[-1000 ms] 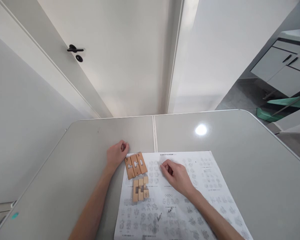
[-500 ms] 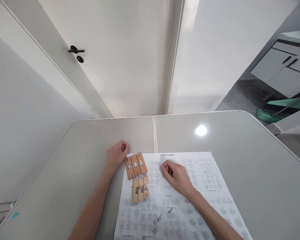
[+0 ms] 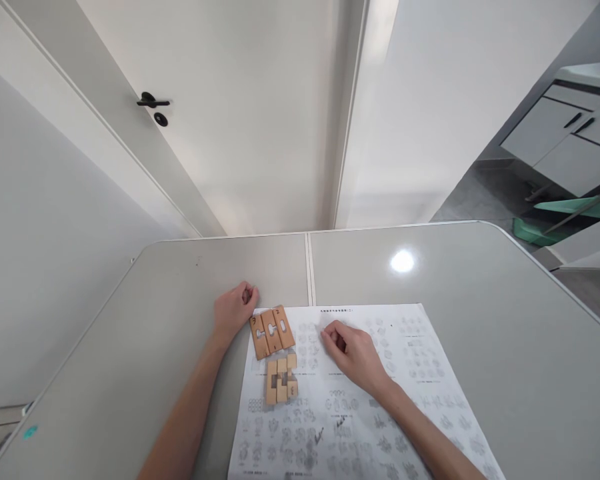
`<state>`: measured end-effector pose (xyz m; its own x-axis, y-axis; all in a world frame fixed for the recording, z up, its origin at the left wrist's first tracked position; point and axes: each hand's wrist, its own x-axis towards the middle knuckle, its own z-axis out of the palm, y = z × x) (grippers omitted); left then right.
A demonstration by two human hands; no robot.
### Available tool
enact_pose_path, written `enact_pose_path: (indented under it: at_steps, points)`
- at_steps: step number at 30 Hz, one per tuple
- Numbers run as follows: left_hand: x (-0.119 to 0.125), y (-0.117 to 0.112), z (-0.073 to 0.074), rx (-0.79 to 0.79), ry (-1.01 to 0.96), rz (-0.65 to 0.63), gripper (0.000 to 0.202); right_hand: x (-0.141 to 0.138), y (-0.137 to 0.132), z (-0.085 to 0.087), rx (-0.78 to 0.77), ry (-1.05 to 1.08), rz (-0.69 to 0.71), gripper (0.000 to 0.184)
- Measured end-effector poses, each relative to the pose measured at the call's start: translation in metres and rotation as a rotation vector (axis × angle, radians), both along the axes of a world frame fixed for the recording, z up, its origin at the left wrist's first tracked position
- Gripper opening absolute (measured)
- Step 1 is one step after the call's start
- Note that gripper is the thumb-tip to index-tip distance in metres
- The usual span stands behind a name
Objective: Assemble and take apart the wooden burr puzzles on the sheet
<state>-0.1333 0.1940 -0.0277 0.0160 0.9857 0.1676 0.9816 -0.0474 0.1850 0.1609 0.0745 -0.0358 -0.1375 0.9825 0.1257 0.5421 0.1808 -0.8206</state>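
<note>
My left hand [image 3: 236,308] rests on the table just past the paper's upper left corner, fingers loosely curled, with no object visible in it. Close beside it on the sheet lie three flat wooden puzzle pieces [image 3: 273,331] side by side, slotted and numbered 3, 1 and 2. Below them sits a group of paler notched wooden blocks [image 3: 281,379], one with a mark written on it. On the printed paper [image 3: 380,453], right of the pieces and apart from them, my right hand [image 3: 353,350] lies curled closed; nothing shows in its grip.
The grey table [image 3: 480,287] has a pale seam [image 3: 309,267] down its middle and a rounded far edge. Beyond it stand a white door [image 3: 260,120] with a black handle [image 3: 153,100] and, at right, a white cabinet [image 3: 560,133] and a green object [image 3: 535,231].
</note>
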Motion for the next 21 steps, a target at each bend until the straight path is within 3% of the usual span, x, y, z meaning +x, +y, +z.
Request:
enact_pose_path:
  at_steps: [21]
  points:
    - [-0.0014, 0.0004, -0.0024, 0.006, -0.010, -0.002, 0.031, 0.0002, -0.0002, -0.0004, 0.014, -0.018, -0.001, 0.034]
